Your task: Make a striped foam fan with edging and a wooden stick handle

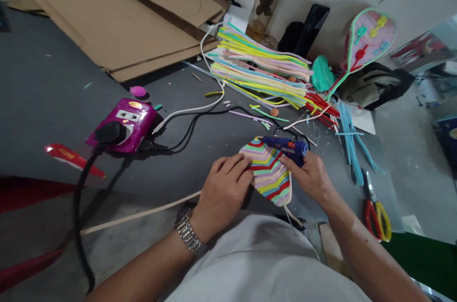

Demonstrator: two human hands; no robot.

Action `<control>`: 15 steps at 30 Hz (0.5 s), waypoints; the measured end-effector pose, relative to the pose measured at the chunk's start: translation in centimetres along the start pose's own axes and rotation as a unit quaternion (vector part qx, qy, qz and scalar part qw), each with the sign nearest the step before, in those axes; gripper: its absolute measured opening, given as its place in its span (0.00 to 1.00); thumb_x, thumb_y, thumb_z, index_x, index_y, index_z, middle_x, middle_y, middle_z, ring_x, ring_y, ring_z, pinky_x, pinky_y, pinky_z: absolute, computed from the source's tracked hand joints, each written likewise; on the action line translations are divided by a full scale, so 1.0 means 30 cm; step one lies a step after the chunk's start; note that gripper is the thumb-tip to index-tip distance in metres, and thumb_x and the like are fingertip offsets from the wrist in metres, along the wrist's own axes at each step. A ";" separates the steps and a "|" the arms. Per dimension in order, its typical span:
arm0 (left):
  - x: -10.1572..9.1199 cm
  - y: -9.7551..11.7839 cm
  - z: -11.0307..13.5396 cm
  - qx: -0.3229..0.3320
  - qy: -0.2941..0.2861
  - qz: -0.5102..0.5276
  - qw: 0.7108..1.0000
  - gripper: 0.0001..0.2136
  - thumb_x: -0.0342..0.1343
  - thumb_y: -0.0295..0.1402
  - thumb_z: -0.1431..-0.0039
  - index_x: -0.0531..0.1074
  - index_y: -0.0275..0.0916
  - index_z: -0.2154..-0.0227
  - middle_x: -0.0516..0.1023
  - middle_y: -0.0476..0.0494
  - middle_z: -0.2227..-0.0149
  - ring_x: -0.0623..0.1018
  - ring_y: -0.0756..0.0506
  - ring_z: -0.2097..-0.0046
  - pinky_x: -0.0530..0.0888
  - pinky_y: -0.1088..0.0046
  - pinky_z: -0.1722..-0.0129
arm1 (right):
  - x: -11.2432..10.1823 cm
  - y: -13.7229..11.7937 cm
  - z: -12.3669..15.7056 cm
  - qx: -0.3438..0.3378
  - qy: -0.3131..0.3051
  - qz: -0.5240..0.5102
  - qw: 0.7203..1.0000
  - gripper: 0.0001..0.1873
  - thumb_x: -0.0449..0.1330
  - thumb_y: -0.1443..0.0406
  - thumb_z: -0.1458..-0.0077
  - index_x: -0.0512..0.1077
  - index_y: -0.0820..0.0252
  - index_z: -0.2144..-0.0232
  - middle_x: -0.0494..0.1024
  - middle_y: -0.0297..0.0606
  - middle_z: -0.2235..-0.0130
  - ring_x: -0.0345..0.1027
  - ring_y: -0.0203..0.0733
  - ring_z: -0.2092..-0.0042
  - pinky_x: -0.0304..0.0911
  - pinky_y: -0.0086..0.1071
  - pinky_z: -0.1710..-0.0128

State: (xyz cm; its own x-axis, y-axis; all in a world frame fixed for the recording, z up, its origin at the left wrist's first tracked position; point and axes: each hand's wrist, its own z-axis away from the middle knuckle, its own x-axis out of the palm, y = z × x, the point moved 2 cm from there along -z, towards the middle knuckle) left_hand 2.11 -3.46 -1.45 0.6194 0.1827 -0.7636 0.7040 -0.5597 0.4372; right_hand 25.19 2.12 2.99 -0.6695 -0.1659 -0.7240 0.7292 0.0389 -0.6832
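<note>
a dark grey work surface [46, 68] fills most of the view, with flattened cardboard sheets [107, 16] at eleven o'clock and a loose pile of coloured strips [260, 68] at twelve. a magenta power strip [123, 125] sits at nine, and red-and-yellow-handled scissors [373, 218] lie at four. just off centre toward five o'clock is a striped multicoloured panel [266, 173]. the left hand [223, 192] lies on it, fingers together and extended, pressing rather than gripping. the right hand [310, 173] has its fingers curled around a blue hot glue gun [285, 147] just above the panel's upper edge. the panel looks light and bendable, best steadied flat across its broad face. a metal wristwatch [189, 230] circles the left wrist.
</note>
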 end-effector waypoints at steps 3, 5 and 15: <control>-0.001 0.000 -0.002 0.000 0.001 0.002 1.000 0.08 0.53 0.27 0.28 0.78 0.37 0.58 0.83 0.38 0.44 0.78 0.37 0.42 0.71 0.56 0.44 | 0.001 0.001 0.001 0.000 0.000 0.007 1.000 0.22 0.63 0.48 0.36 0.80 0.60 0.55 0.85 0.40 0.61 0.77 0.48 0.60 0.69 0.36 0.61; -0.002 0.000 -0.004 0.000 0.003 0.002 1.000 0.08 0.53 0.27 0.28 0.78 0.36 0.58 0.83 0.38 0.45 0.77 0.38 0.43 0.71 0.56 0.45 | 0.001 -0.001 0.003 0.001 -0.004 0.004 1.000 0.22 0.63 0.48 0.36 0.80 0.60 0.54 0.85 0.40 0.61 0.77 0.48 0.60 0.69 0.36 0.60; -0.009 0.003 -0.003 -0.004 0.000 0.000 1.000 0.07 0.55 0.28 0.29 0.78 0.37 0.59 0.83 0.40 0.46 0.75 0.39 0.46 0.69 0.58 0.50 | 0.011 -0.013 0.011 0.019 -0.013 -0.007 1.000 0.23 0.63 0.48 0.37 0.80 0.60 0.51 0.85 0.42 0.59 0.78 0.50 0.57 0.71 0.39 0.57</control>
State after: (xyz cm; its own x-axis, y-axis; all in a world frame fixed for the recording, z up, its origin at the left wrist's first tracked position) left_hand 2.03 -3.47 -1.16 0.6187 0.1823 -0.7642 0.7069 -0.5535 0.4403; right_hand 24.73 1.73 3.07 -0.6768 -0.1910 -0.7109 0.7244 -0.0008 -0.6894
